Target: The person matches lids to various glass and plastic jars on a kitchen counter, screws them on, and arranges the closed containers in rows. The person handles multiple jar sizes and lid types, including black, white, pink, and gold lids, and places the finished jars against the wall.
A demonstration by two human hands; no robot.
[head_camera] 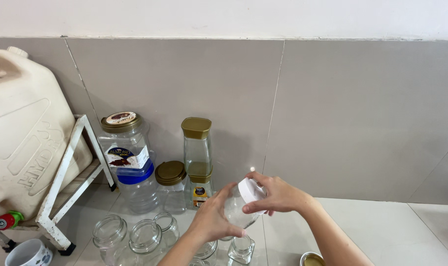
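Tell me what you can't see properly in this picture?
Head view, the only one:
- Small clear glass jar: the left hand covers its lower part, so any contents are unclear.
- Round white plastic lid: the right hand hides its far side.
- Gold-rimmed round object: cut off by the bottom edge.
- Large cream plastic water container: cut off by the left edge.

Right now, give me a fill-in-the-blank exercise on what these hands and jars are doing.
1. The right hand grips a lid coloured ____.
2. The left hand holds a clear ____ under that lid.
3. The tall square jar by the wall has a lid coloured ____.
4. The big cream water container has a ____ tap.

Missing words: white; jar; gold; red
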